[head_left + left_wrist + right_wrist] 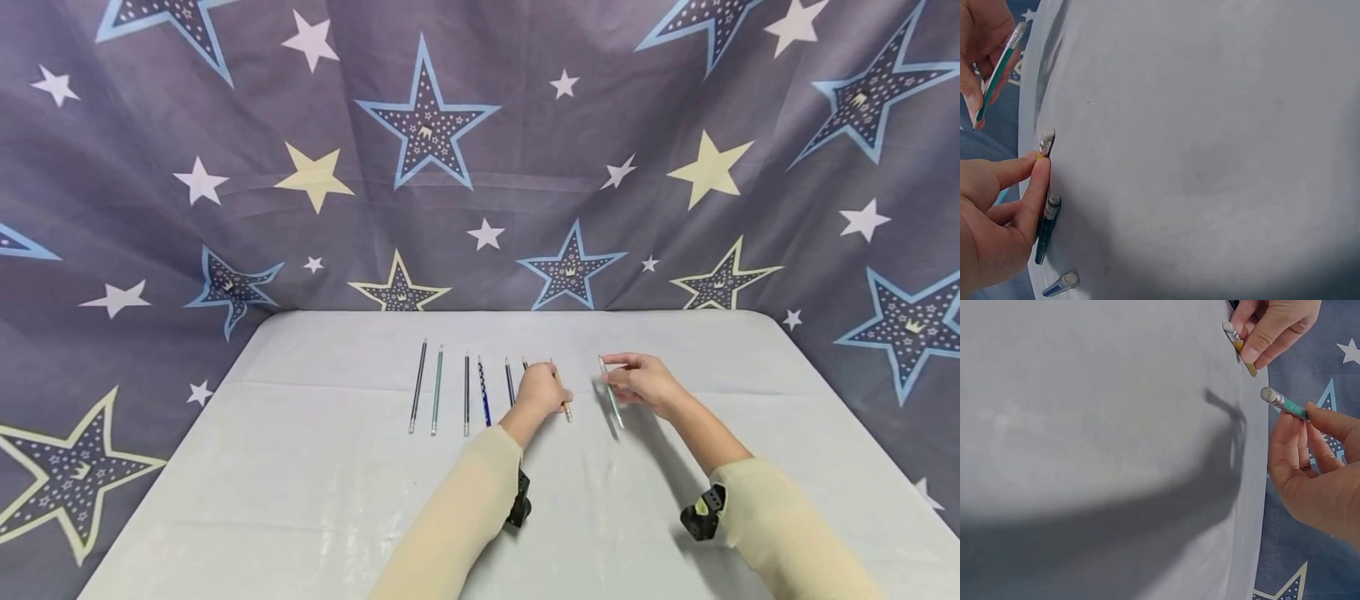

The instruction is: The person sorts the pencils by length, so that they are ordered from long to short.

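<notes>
My left hand point(538, 388) pinches a yellow pencil point(567, 408) near its eraser end, between thumb and finger, low at the table. To its right, my right hand point(647, 383) holds a green pencil point(1294, 410) with a white eraser, tilted and raised above the table, its shadow beneath. Left of the yellow one, a dark pencil point(1047, 231) lies partly hidden by the left hand in the head view. A dark blue pencil point(510, 382) comes after it, its lower end behind the left hand.
Further left in the row lie a blue patterned pencil point(483, 393), a black pencil point(467, 396), another green pencil point(437, 392) and a black pencil point(417, 387). They rest on a white-covered table point(262, 467). A star-patterned curtain point(487, 167) hangs behind the table.
</notes>
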Demonstrator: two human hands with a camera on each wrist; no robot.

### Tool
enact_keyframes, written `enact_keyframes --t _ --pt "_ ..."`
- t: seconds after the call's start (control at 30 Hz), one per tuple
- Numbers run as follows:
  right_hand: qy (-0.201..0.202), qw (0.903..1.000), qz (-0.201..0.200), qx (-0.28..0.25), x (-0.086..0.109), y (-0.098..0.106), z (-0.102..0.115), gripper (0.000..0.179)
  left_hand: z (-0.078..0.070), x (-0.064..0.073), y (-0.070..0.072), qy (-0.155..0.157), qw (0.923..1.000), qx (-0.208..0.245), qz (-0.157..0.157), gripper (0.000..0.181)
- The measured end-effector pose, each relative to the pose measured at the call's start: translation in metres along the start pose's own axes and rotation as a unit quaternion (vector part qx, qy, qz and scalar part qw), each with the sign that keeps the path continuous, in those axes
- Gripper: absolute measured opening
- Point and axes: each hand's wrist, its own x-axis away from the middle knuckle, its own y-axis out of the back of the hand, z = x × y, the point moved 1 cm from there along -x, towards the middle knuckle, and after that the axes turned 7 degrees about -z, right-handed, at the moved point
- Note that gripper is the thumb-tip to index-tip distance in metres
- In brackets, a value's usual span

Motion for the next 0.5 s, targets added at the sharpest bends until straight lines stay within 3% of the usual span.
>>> enact_keyframes --t 0.27,0.5 --pt "0.005 1.0 -0.004 0.001 -0.002 -0.0038 0.0051 0.054 0.0019 0.0008 0.0003 -0.009 0.9999 0.014 0.0 0.052" --pt "0.002 0.9999 -0.012 -0.002 -0.0076 -0.0049 0.003 0.053 0.0026 0.002 -0.0003 -0.017 0.9998 -0.002 -0.007 0.055"
